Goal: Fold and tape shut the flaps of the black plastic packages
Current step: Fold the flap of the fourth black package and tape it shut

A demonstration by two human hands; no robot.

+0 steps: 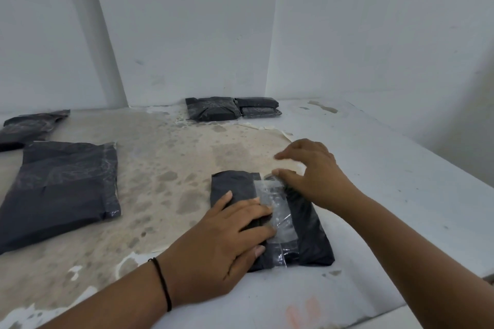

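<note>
A black plastic package lies on the worn table in front of me, its flap folded over and a strip of clear tape running along the seam. My left hand lies flat on the package's left half, fingers straight and pressing near the tape's edge. My right hand hovers at the package's far right corner, blurred, its thumb touching the far end of the tape and its fingers spread.
A larger black package lies at the left, another behind it at the table's left edge. Two or three folded black packages sit against the back wall. White walls enclose the table; its right edge runs diagonally.
</note>
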